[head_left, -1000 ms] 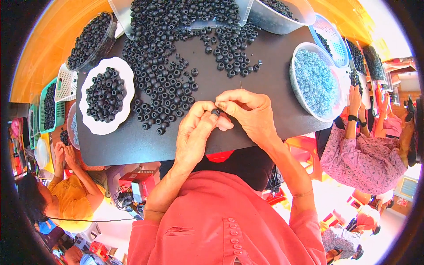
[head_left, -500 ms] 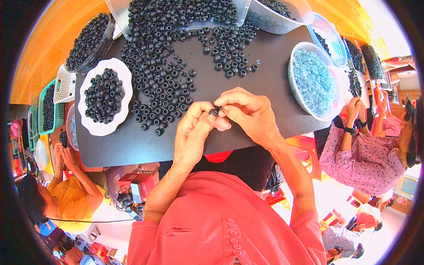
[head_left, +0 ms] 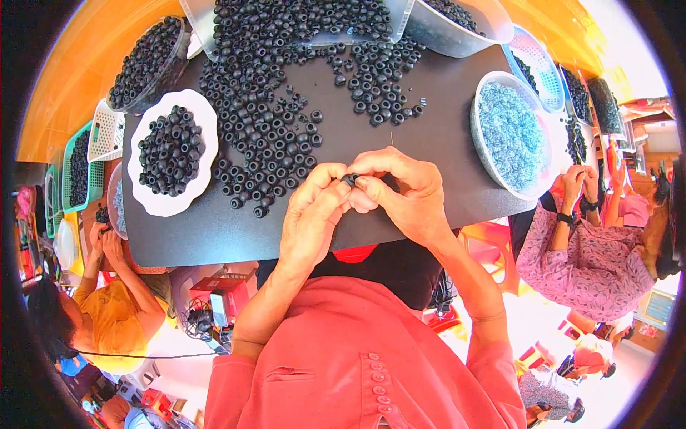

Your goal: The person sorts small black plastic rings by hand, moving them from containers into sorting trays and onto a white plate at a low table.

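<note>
In front of my chest, over the near part of the dark table (head_left: 214, 243), both hands come together at the fingertips. A small round black bead-like piece (head_left: 350, 179) is pinched between them. My left hand (head_left: 309, 218) grips it from the left with thumb and finger. From the right, the thumb and forefinger of my right hand (head_left: 411, 196) press on the same piece; its lower part is hidden by fingers. Loose black pieces with round holes (head_left: 275, 157) spread across the table just beyond my left hand.
A scalloped white plate (head_left: 163, 206) of black pieces stands at left. At right is a bowl (head_left: 474, 136) of small clear bluish pieces. A clear bin (head_left: 402, 20) lies at the far edge. Other people sit at left in yellow (head_left: 118, 322) and right in patterned pink (head_left: 579, 268).
The fingertips of my two hands have drawn closer around the black piece, and my right fingers have shifted slightly. The view has moved a little; the table things look the same.
</note>
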A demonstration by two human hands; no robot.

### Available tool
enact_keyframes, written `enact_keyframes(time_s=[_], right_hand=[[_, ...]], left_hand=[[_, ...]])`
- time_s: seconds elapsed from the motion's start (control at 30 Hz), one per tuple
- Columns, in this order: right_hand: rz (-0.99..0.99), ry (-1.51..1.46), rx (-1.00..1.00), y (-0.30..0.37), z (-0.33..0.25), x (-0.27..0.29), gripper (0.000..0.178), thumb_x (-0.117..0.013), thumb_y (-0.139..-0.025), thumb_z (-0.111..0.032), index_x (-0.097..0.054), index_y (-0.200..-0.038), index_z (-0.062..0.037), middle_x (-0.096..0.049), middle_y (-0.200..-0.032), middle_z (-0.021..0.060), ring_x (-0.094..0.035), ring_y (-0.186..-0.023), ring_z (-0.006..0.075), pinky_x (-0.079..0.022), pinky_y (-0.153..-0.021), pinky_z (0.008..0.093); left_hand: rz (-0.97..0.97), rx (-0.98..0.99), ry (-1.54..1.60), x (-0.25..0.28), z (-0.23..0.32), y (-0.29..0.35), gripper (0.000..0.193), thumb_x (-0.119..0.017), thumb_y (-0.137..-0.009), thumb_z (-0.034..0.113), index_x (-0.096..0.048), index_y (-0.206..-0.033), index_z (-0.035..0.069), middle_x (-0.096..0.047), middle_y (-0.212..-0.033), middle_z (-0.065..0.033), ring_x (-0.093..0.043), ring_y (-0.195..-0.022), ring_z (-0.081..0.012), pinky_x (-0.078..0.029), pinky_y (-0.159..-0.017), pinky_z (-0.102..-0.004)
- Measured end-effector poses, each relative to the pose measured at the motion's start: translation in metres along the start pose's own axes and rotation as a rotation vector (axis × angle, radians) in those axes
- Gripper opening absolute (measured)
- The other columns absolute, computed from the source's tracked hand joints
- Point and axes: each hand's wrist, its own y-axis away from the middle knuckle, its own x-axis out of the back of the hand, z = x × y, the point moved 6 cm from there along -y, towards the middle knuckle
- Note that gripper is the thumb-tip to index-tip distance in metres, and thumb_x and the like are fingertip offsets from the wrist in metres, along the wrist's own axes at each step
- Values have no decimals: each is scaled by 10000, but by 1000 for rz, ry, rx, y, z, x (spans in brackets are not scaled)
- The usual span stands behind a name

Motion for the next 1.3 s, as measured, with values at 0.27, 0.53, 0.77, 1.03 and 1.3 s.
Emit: enact_keyframes(time_s=[0.27,0.53,0.77,1.03,1.3], right_hand=[[-45,386,320,-5,-28,-2,247,-662,-728,94,-667,-932,-46,-669,-887,66,-617,-751,192,-509,-644,289],[-47,446,292,-6,-29,-2,236,-657,-736,83,-671,-934,-45,-668,-895,65,-618,-770,192,-511,-650,286],[8,238,158,-3,-17,3,314,-675,-717,68,-675,-1010,-45,-650,-955,90,-617,-824,189,-512,-727,286],[90,419,272,3,-16,-2,369,-693,-676,66,-668,-1027,-47,-632,-985,84,-600,-842,196,-521,-681,288],[162,524,387,3,-17,-8,339,-690,-651,58,-662,-972,-48,-634,-923,87,-585,-827,246,-496,-711,322]], left_hand=[[27,20,8,-3,0,0,158,-437,-967,77,-516,-1065,-20,-625,-914,-90,-600,-869,-147,-476,-811,-286],[80,-12,29,-5,-2,-1,183,-457,-969,73,-526,-1113,-16,-602,-989,-74,-584,-918,-138,-468,-852,-296],[77,24,221,-7,-8,-4,196,-460,-954,56,-538,-1117,-19,-605,-1024,-99,-577,-992,-171,-453,-900,-319],[76,87,267,-9,-12,-6,212,-453,-946,71,-541,-1109,-33,-606,-1053,-132,-575,-1032,-189,-436,-928,-315],[90,74,264,-9,-11,-9,202,-452,-959,89,-536,-1098,-31,-590,-998,-93,-560,-999,-165,-445,-910,-308]])
